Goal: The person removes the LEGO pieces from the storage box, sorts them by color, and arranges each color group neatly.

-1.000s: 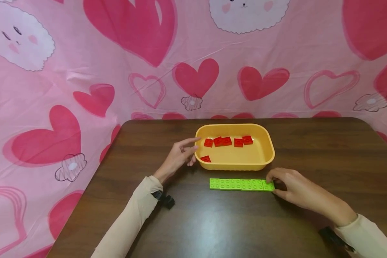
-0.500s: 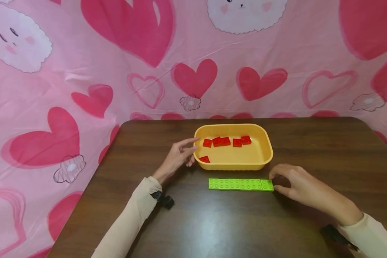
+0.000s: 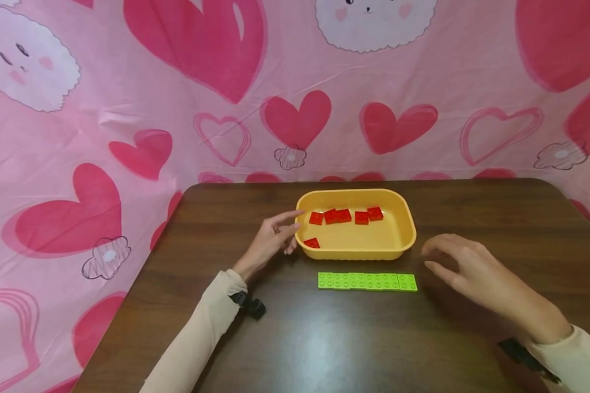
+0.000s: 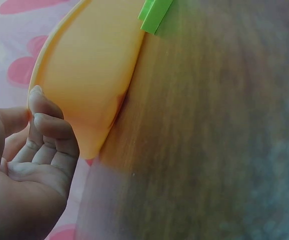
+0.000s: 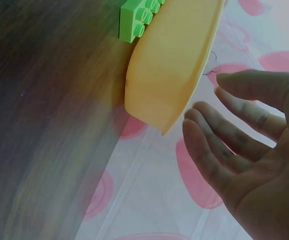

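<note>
The left hand (image 3: 271,236) pinches the rim of the yellow tray (image 3: 359,236); the green strip (image 3: 367,281) lies near, at its four o'clock. The right hand (image 3: 467,268), fingers loosely curved, thumb apart, holds nothing, with the strip untouched toward nine o'clock. The strip is flat, straight, studded in two rows. The tray, at its twelve o'clock, contains six red bricks (image 3: 343,215): one toward eight, five along the far side.

On the table (image 3: 275,349), the tray (image 3: 354,254) holds 6 bricks (image 3: 343,215): 5 toward its back, 1 at its front left corner. Before it lies the brick row (image 3: 367,281); behind the table hangs a cloth (image 3: 177,65).
</note>
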Action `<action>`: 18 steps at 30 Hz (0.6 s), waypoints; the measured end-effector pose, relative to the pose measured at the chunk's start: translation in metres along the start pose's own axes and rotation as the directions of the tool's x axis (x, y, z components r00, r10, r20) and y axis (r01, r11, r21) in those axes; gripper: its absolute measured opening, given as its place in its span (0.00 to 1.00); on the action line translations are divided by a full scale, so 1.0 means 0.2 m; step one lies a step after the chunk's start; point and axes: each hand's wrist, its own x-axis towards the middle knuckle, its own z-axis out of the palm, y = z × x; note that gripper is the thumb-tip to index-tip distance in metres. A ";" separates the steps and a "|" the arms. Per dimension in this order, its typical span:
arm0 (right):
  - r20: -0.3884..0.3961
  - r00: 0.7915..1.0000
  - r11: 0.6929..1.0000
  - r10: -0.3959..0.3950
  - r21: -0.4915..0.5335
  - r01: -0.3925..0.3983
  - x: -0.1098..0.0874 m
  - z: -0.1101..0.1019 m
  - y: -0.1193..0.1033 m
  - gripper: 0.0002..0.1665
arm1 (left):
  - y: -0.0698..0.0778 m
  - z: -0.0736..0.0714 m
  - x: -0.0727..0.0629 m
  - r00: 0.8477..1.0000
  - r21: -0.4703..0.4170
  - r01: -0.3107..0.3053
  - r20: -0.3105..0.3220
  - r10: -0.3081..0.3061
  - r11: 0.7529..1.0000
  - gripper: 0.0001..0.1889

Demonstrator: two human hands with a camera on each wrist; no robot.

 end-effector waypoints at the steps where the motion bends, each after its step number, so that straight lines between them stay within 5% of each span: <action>1: -0.011 1.000 1.000 0.001 -0.005 -0.001 0.01 0.00 0.00 0.22 | 0.00 0.00 0.00 1.000 -0.001 0.001 0.001 -0.001 1.000 0.23; 10: -0.039 0.999 1.000 0.018 0.001 -0.018 0.08 -0.04 0.01 0.24 | 0.00 -0.01 0.01 1.000 -0.010 -0.009 -0.007 0.009 1.000 0.23; 18: 0.024 0.995 0.995 0.102 0.012 -0.102 0.17 -0.06 0.02 0.20 | -0.01 0.00 0.01 1.000 -0.026 0.010 0.002 -0.010 1.000 0.23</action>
